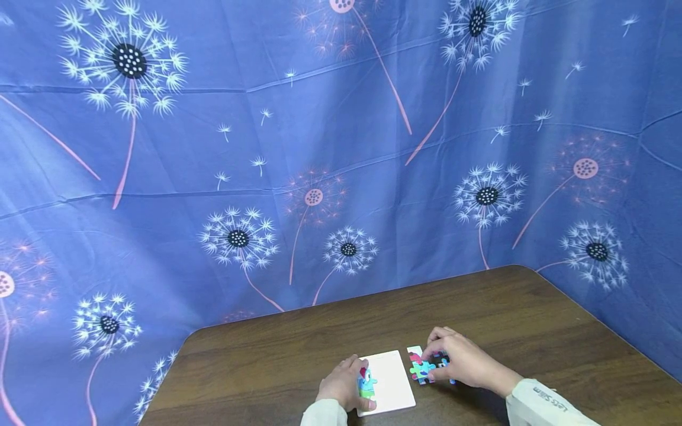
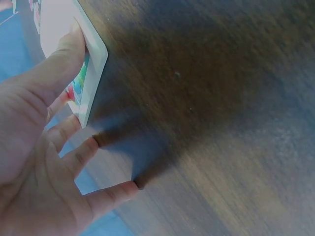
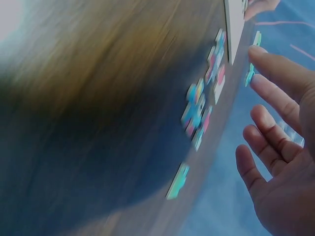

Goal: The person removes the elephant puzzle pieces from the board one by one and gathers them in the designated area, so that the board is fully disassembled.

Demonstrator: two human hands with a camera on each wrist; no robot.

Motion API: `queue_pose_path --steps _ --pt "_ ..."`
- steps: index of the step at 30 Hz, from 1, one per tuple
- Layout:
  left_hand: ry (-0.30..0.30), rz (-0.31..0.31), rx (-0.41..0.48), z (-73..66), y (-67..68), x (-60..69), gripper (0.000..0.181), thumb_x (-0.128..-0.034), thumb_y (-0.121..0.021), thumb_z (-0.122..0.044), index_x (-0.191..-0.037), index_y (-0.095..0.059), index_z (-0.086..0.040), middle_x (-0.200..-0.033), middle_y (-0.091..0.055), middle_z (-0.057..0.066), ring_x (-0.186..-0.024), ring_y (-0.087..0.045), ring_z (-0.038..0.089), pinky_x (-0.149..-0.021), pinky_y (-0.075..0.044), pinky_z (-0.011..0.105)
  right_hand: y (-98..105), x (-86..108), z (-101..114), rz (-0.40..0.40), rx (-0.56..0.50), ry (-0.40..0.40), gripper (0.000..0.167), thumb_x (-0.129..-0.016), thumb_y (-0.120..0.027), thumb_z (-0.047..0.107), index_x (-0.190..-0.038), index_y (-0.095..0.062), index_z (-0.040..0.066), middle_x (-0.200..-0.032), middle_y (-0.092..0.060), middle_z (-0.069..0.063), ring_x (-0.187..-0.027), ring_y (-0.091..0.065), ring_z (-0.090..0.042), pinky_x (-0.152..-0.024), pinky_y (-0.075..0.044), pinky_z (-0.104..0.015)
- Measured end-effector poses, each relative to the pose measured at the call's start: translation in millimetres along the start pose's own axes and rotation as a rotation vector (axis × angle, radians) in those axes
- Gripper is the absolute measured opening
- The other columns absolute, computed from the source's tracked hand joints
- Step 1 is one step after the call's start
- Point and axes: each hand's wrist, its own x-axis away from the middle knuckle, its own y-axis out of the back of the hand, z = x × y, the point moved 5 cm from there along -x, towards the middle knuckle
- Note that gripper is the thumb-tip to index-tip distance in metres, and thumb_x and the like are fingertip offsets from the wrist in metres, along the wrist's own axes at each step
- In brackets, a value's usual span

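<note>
A square white puzzle board (image 1: pixel 391 381) lies on the table, with a colourful bird-like picture section (image 1: pixel 367 381) along its left side. My left hand (image 1: pixel 343 384) rests at that side, thumb on the board's face, other fingers spread at its edge and towards the table. The thumb also shows over the board (image 2: pixel 101 54) in the left wrist view. Right of the board, my right hand (image 1: pixel 462 360) hovers over loose jigsaw pieces (image 1: pixel 421 368), thumb and fingers bent and apart. In the right wrist view, a small green piece (image 3: pixel 250 74) appears beside the fingertips; contact is unclear.
More jigsaw pieces (image 3: pixel 195 110) lie close together on the brown wooden table (image 1: pixel 277 367), and a single green piece (image 3: pixel 177 182) lies apart from them. A blue dandelion-print cloth (image 1: pixel 394 195) hangs behind the table and along its right side.
</note>
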Motion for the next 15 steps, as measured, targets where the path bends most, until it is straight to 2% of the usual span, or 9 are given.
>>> queue_pose_path --steps 6,11,15 --pt "0.007 0.009 0.018 -1.6 2.3 2.2 0.073 -0.0692 -0.094 -0.026 -0.132 -0.061 -0.01 -0.142 -0.056 0.016 -0.131 -0.053 0.041 -0.093 -0.048 0.071 11 10.4 -12 -0.029 0.038 0.005 0.023 -0.077 -0.089 0.029 -0.097 -0.078 0.023 -0.103 -0.057 0.011 -0.094 -0.056 -0.013 -0.076 -0.052 -0.035" --pt "-0.004 0.008 0.011 -2.7 4.4 3.7 0.072 -0.0699 -0.094 -0.026 -0.131 -0.06 -0.01 -0.142 -0.056 0.016 -0.131 -0.053 0.041 -0.093 -0.049 0.07 19 16.8 -22 -0.02 0.037 -0.019 0.024 -0.078 -0.088 0.033 -0.099 -0.078 0.024 -0.104 -0.057 0.01 -0.094 -0.056 -0.015 -0.075 -0.051 -0.034" --pt "0.011 0.019 0.027 -3.0 4.8 3.9 0.072 -0.0704 -0.094 -0.026 -0.132 -0.06 -0.01 -0.143 -0.055 0.016 -0.131 -0.052 0.042 -0.094 -0.048 0.071 24 21.9 -32 -0.009 0.037 -0.055 0.024 -0.079 -0.087 0.035 -0.099 -0.078 0.026 -0.104 -0.057 0.009 -0.095 -0.057 -0.017 -0.075 -0.052 -0.037"
